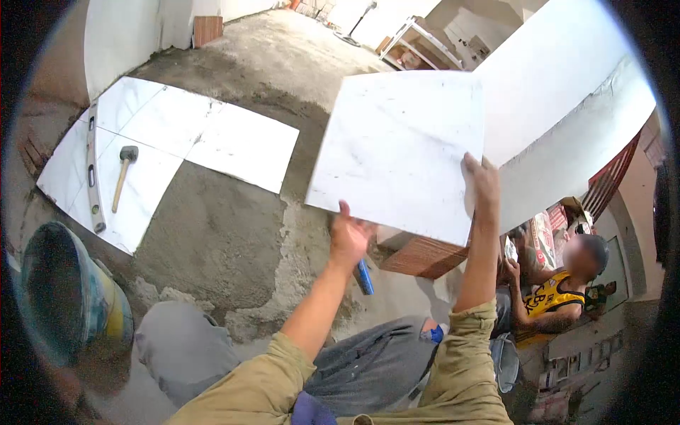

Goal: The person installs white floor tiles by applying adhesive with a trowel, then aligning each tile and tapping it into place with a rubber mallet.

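A large white floor tile with faint grey veins (404,149) is held up in front of me, tilted. My left hand (350,238) grips its lower edge, thumb on the face and the other fingers partly hidden beneath. At the tile's right edge, my right hand (484,183) has its fingers wrapped around the side, some out of sight. Below the tile, a stack of reddish-brown edged tiles or boxes (428,255) is partly covered by it. A blue cylindrical object (364,277) lies by my left wrist.
Laid white tiles (244,145) border grey mortar (212,219). A spirit level (93,170) and rubber mallet (124,173) lie on them. A bucket (106,297) stands at left. At right sits a person in a yellow jersey (556,301), beside a white wall (552,99).
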{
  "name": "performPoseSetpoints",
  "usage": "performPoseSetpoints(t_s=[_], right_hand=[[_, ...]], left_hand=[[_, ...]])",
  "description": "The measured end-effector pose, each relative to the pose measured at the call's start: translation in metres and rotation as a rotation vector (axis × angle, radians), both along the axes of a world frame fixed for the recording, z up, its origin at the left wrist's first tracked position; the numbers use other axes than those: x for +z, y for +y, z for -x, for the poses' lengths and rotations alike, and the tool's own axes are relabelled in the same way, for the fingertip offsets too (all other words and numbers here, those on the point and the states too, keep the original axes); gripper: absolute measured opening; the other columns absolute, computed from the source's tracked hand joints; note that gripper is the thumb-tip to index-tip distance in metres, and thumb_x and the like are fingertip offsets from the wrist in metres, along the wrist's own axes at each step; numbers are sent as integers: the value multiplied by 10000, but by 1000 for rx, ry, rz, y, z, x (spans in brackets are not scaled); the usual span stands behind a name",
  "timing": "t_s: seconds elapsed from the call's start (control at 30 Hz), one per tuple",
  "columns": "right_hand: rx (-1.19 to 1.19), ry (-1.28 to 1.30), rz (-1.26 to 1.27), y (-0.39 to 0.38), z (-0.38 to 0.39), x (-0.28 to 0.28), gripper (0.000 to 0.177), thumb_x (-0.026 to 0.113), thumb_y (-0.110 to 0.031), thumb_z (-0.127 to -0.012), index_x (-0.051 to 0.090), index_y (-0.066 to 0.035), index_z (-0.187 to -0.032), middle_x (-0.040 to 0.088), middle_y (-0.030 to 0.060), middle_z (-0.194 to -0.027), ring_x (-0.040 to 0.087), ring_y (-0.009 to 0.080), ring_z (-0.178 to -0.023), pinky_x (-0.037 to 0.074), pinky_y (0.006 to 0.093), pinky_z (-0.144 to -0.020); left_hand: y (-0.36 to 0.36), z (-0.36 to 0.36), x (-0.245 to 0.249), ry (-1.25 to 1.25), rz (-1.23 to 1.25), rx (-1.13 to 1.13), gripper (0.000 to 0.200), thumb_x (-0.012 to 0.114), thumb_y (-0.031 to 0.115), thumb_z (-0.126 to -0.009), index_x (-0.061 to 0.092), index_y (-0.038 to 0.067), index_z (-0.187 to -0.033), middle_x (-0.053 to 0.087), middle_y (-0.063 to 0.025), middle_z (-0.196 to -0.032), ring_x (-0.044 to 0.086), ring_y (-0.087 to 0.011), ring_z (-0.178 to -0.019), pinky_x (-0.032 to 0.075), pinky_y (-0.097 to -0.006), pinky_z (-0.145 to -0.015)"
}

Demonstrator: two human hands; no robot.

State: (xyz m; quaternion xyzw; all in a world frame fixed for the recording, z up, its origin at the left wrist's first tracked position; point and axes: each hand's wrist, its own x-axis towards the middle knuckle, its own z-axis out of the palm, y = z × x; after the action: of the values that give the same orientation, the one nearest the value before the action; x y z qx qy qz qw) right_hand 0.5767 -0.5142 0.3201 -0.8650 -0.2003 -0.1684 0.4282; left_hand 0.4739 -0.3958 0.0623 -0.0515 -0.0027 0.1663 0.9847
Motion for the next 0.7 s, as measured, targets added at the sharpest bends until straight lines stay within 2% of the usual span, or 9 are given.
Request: performPoseSetpoints(t_s=[0.03,0.1,0.17,0.2,0.27,0.37,0.43,0.53,0.7], right_hand=[[51,74,-134,-1,-1,-8,360,623,-233,-908,664,90,-1061,702,169,-891,644,192,-747,505,315,-669],[32,252,-135,5,0,-45,433,573,-283,-964,603,115,-1130,673,211,-1031,658,271,-879,556,396,-781],[-72,753,-319,10,-38,-101,439,564,-272,-965,548,94,-1208,650,198,-1092,642,280,-970,523,429,-847],[109,798,-353,10,-55,-150,438,558,-286,-965,541,55,-1240,642,174,-1111,623,255,-1020,497,414,-899],[409,1053,-622,46,-59,-210,387,536,-162,-925,512,18,-1266,596,212,-1204,607,312,-1088,516,443,-946],[465,1096,-818,60,-13,-254,399,520,-182,-931,503,14,-1277,591,207,-1214,601,310,-1097,511,443,-952],[421,1079,-857,39,8,-261,407,510,-195,-934,497,12,-1285,587,203,-1221,597,309,-1103,507,442,-955],[359,1019,-853,23,11,-246,420,494,-215,-940,488,8,-1295,581,198,-1231,591,308,-1112,502,442,-960],[320,991,-906,19,15,-250,442,468,-249,-949,474,1,-1314,572,189,-1248,581,306,-1127,493,441,-969]], left_hand=[[21,-2,11,27,94,138,669,753,309,-837,430,8,-1339,539,-123,-1289,500,-293,-1212,415,-448,-1035],[56,27,33,105,40,193,560,736,218,-841,476,6,-1288,569,-117,-1243,538,-276,-1162,453,-419,-993],[81,46,42,198,-98,319,377,686,46,-829,577,21,-1190,623,-118,-1146,621,-232,-1011,541,-358,-828],[82,55,51,195,-106,317,377,686,46,-829,577,21,-1190,623,-118,-1146,621,-232,-1011,541,-358,-828],[68,73,81,341,-732,493,395,671,0,-809,607,26,-1198,627,-114,-1090,628,-205,-952,544,-342,-747],[36,83,121,505,-1192,915,549,681,22,-751,575,-1,-1289,584,-129,-1097,612,-242,-974,523,-360,-783],[15,72,112,448,-1195,962,748,759,55,-681,520,78,-1390,535,-119,-1174,522,-299,-1087,450,-413,-937],[16,81,130,626,-1566,1052,812,829,124,-639,520,76,-1388,528,-137,-1197,500,-317,-1121,432,-445,-937],[15,46,136,639,-1479,1117,756,894,82,-554,550,132,-1226,504,-148,-1234,485,-336,-1095,410,-465,-938]])
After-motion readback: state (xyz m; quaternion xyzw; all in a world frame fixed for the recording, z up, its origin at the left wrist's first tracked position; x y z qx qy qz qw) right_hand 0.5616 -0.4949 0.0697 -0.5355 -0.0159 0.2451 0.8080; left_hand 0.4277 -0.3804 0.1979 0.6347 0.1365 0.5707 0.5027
